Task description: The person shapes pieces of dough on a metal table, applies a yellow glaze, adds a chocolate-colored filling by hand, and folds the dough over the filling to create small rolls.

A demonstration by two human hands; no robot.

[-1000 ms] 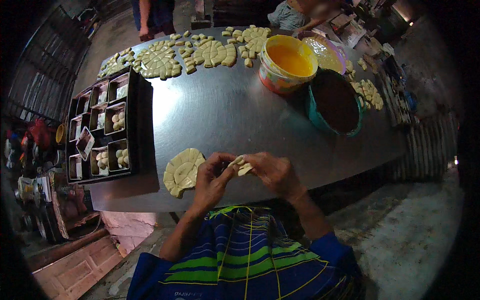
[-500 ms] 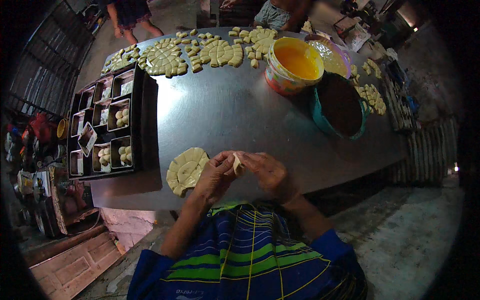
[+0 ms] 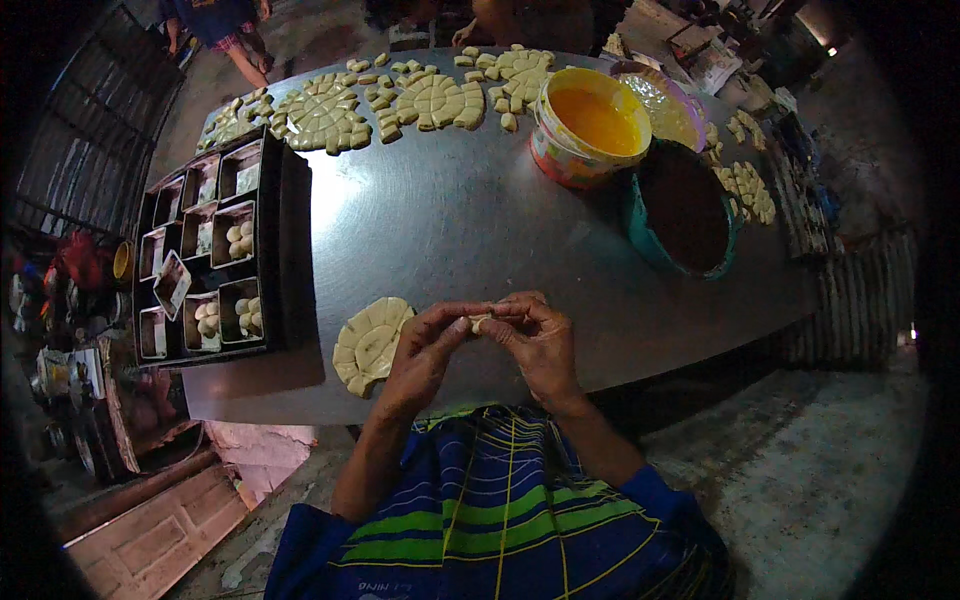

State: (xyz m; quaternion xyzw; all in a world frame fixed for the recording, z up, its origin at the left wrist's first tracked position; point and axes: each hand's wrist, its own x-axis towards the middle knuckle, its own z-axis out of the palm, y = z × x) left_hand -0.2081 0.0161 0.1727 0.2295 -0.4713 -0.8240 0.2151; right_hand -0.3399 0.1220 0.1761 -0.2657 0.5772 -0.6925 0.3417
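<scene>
A small piece of pale dough is pinched between both hands, above the near edge of the metal table. My left hand grips its left side with thumb and fingers. From the right, my right hand presses thumb and fingertips on it, so most of the piece is hidden. Just left of my left hand lies a flat round of dough, cut into sections around its rim.
A dark tray of square tins stands at left, several holding dough balls. Cut dough rounds line the far edge. A bucket of orange-yellow filling, a teal tub of dark stuff and a purple-rimmed bowl stand at right. People are beyond the table.
My right hand has turned inward, and both hands now close around the dough piece, which shows less. The person at the far left has shifted leftward.
</scene>
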